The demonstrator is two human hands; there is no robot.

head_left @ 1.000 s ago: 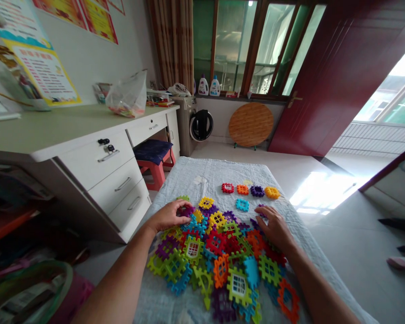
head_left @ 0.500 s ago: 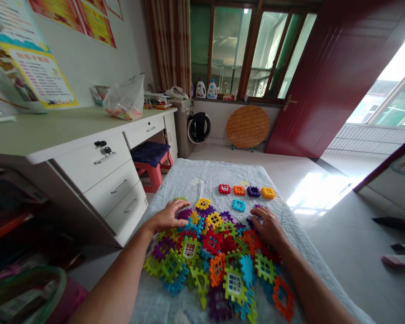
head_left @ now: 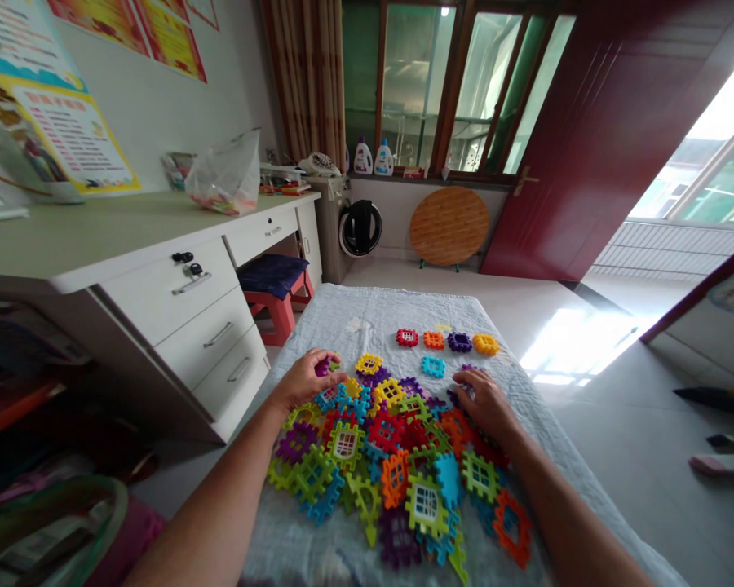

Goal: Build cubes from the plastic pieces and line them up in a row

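A heap of interlocking plastic building blocks in many colours spreads over the cloth-covered table. At the heap's far left edge, my left hand pinches a purple block between thumb and fingers, lifted a little. My right hand rests on the heap's right side, fingers loosely bent and apart, touching purple blocks partly hidden under it. Beyond the heap stand a red block, an orange block, a dark purple block and a yellow block in a row. A blue block lies in front of them.
A white desk with drawers runs along the left, a plastic bag on top. Under it is a red stool with a dark cushion. A washing machine, a round wooden tabletop and a red door are farther back.
My left hand has closed on a purple block from the heap's left edge and raised it slightly. The right hand has barely moved.
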